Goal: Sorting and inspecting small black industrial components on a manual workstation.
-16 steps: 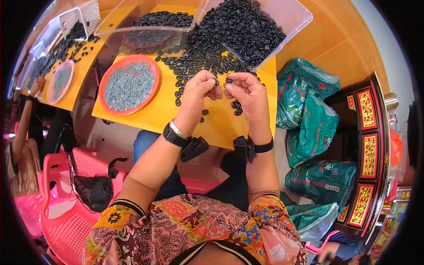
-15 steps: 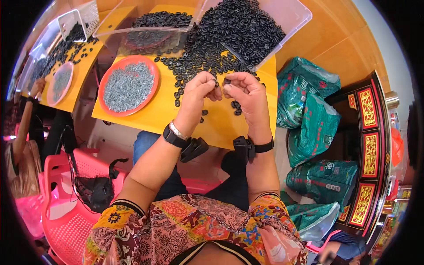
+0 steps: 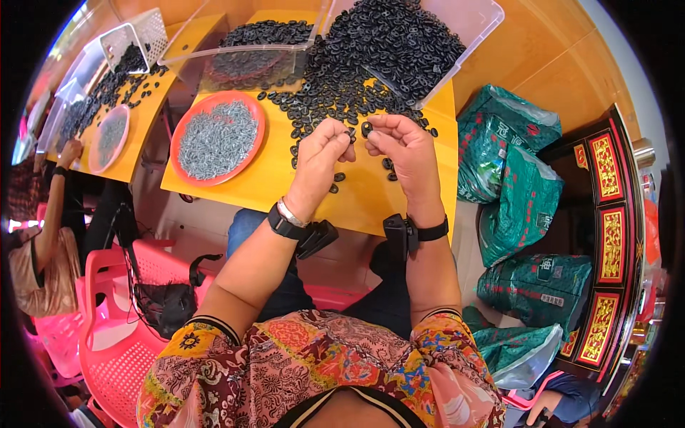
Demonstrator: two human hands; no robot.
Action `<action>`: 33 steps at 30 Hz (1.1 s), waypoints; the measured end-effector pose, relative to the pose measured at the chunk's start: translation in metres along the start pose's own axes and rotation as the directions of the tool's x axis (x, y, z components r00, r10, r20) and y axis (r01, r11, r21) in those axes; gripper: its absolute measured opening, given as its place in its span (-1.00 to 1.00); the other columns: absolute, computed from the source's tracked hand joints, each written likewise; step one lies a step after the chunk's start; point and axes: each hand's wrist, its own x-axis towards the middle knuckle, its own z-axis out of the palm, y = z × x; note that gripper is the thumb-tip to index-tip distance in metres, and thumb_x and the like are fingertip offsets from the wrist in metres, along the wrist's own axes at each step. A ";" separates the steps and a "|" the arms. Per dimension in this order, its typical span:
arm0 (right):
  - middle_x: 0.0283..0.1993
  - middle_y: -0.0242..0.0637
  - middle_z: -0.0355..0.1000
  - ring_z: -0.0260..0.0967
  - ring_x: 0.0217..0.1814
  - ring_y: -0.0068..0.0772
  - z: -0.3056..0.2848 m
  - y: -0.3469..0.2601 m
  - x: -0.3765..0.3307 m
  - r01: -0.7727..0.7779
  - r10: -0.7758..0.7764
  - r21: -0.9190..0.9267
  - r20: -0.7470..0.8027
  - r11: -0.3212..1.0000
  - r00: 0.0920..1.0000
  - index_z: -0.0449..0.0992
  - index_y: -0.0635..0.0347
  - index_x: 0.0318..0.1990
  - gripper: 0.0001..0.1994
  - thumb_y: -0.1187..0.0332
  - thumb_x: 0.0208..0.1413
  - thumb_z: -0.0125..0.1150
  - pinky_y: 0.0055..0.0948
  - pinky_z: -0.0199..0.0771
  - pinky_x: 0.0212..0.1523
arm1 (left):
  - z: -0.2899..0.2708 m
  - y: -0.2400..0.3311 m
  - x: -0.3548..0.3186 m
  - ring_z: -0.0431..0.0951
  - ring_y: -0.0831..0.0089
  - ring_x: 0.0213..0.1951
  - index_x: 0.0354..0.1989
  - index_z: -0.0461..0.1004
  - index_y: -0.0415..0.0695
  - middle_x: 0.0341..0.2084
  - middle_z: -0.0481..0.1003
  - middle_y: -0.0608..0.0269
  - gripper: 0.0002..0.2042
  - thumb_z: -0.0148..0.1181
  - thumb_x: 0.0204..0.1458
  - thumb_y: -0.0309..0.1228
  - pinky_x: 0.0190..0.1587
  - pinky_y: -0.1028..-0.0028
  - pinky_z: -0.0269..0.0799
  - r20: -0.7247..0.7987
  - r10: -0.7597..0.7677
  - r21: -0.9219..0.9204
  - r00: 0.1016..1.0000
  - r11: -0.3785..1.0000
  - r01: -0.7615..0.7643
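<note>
Black ring part (image 3: pixel 366 129) is sitting pinched in the fingertips of the right hand (image 3: pixel 403 153), just above the centre of the frame, over the yellow desk (image 3: pixel 371 207). Facing it, the left hand (image 3: pixel 321 153) is curling its fingers together beside a second small black piece. Loose black rings (image 3: pixel 335 93) are spilling from a clear bin (image 3: pixel 471 21) above, and an orange plate (image 3: pixel 217 139) of grey pins is lying at upper left.

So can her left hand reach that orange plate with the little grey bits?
Probably yes. The left hand is raised over the yellow table, and the orange plate of grey bits lies just to its left with nothing between them.
</note>
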 end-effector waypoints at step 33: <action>-0.29 -0.32 0.44 0.40 -0.31 -0.56 -0.009 0.016 0.004 -0.253 0.178 0.418 0.212 0.873 0.961 0.41 0.26 0.00 -0.73 0.52 0.14 -0.01 -0.57 0.45 -0.24 | 0.000 -0.003 -0.001 0.34 0.56 -0.56 -0.51 0.30 -0.21 -0.66 0.33 0.32 -0.87 -0.07 0.05 -0.46 -0.43 0.57 0.27 -0.038 0.035 -0.025 0.999 0.999 -0.036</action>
